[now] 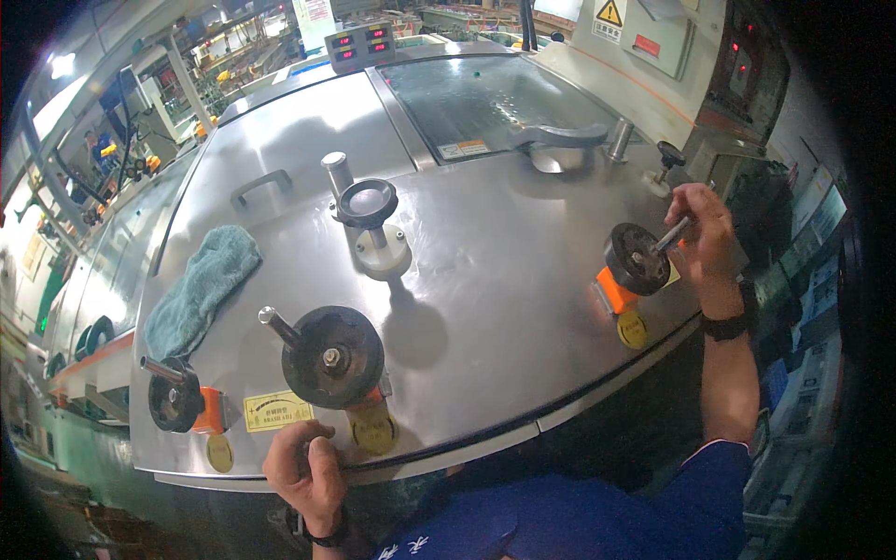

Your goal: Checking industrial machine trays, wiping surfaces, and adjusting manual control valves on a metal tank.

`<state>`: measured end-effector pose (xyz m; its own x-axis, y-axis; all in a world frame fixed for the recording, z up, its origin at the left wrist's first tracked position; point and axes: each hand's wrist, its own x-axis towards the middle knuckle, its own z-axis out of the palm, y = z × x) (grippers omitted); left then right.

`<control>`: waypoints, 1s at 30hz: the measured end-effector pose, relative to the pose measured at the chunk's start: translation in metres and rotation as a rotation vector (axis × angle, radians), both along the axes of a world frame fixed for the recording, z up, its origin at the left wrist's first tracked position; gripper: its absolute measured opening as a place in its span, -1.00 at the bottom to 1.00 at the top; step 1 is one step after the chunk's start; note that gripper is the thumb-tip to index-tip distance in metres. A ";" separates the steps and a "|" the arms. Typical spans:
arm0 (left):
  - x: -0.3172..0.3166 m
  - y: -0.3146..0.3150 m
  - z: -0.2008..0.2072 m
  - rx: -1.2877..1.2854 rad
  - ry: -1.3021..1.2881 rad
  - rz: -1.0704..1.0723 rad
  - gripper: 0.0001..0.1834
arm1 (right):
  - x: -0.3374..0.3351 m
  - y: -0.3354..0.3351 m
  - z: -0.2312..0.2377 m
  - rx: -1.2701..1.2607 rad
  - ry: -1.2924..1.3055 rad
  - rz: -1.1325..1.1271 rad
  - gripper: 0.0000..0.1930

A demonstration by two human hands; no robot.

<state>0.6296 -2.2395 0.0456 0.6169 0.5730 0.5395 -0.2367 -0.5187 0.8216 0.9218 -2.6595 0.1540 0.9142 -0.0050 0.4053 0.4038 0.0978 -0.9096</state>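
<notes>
Evidently, the right hand (707, 233) has its fingers closed round the crank handle (672, 235) of the right handwheel (623, 265), set off-centre presumably for leverage. The left hand (306, 474) curls by the steel cover's (504, 317) front edge, perhaps for steadiness; I cannot tell whether it grips anything. Farther off lies a cloth (205, 289).

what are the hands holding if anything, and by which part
The right hand holds the black handwheel beside it by its metal crank handle. The left hand, loosely curled at the front edge of the steel machine top, appears to hold nothing.
</notes>
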 end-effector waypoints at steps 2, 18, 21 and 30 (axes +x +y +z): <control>0.000 -0.005 0.005 -0.064 0.042 0.010 -0.78 | 0.007 -0.017 0.001 -0.045 -0.051 -0.065 -0.80; 0.004 -0.012 0.006 -0.094 0.060 0.070 -0.81 | 0.083 -0.122 0.021 -0.788 0.111 -0.127 -0.37; 0.008 -0.017 0.006 -0.132 0.048 0.122 -0.82 | 0.090 -0.154 0.011 -0.845 0.204 -0.085 -0.53; 0.014 -0.016 -0.005 -0.087 0.045 0.202 -0.83 | 0.126 -0.180 -0.017 -0.841 0.025 -0.152 -0.77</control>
<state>0.6436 -2.2555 0.0405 0.5075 0.7307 0.4566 -0.0969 -0.4781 0.8729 1.0478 -2.8400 0.1369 0.9367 0.1649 0.3089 0.3366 -0.6676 -0.6640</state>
